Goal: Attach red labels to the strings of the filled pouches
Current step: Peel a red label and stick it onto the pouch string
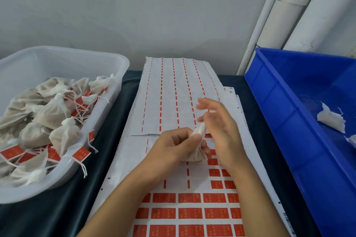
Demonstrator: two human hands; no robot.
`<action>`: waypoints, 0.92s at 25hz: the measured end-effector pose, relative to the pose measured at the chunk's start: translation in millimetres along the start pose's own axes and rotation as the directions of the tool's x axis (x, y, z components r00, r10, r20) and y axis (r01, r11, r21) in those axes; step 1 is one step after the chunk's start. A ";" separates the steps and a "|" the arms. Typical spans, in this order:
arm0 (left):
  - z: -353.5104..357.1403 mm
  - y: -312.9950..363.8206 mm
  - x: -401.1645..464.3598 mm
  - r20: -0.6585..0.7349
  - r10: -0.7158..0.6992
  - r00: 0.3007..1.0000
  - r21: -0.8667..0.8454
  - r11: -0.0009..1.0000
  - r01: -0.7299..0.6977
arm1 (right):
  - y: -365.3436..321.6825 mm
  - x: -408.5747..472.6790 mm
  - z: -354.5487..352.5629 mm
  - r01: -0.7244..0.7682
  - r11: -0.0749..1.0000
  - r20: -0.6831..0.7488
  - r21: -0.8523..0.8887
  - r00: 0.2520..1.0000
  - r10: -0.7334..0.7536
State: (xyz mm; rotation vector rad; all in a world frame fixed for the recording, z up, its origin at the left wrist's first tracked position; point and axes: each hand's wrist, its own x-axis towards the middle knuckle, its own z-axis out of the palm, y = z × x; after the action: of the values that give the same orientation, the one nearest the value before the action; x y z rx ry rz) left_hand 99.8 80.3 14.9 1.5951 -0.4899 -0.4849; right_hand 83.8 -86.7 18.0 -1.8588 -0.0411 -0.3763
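Dark cloth-covered table (123,102), grey wall behind. Deep blue plastic crate (300,121) at right, holding a few white scraps of pouch fabric (330,118). Translucent white plastic tub (115,67) at left, heaped with filled off-white fabric pouches (52,109), many already carrying red rectangular labels (81,154) on their strings; one label hangs over the rim.

Centre: long white label backing sheets (173,90), overlapped. The far sheet is stripped, only red slivers left. The near sheet still has rows of red labels (189,197) toward the person.

Left hand (173,145) grips one small filled pouch (195,155) above the near sheet, fingers curled round its gathered neck. Right hand (219,123) just beside it, fingers loosely spread, motion-blurred; whether it pinches the string cannot be told. No label on this pouch that shows.

Judgement: pouch in hand, string being freed or found. Next move calls for peeling one label from the near rows and folding it over the string.
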 end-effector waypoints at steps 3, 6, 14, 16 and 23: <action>-2.6 -4.2 1.5 -0.004 -0.001 1.000 -0.049 0.999 0.001 | -0.3 -1.6 1.3 -0.042 0.999 0.079 -0.015 0.996 0.043; -3.4 -6.9 2.9 -0.004 -0.016 1.000 -0.044 0.999 0.016 | -0.3 -1.3 -1.0 -0.044 0.998 0.041 -0.045 0.998 0.046; -7.8 -12.8 2.1 0.052 -0.197 0.979 -0.088 0.976 0.201 | 1.8 0.0 -2.9 -0.028 1.000 0.006 -0.010 1.000 0.028; -8.0 -12.9 2.4 0.042 -0.186 0.982 -0.101 0.977 0.189 | 3.3 0.9 -3.4 -0.034 0.999 0.003 -0.031 0.999 0.034; -12.0 -8.6 4.5 -0.021 -0.053 0.998 -0.460 0.887 0.037 | 2.5 -0.6 1.9 -0.052 0.987 0.066 -0.153 0.996 0.062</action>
State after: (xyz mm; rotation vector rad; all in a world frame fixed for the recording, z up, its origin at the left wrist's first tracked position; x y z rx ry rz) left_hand 110.6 88.1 7.1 1.1551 -0.2836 -0.5618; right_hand 84.2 -85.6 14.9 -2.0180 -0.0071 -0.2805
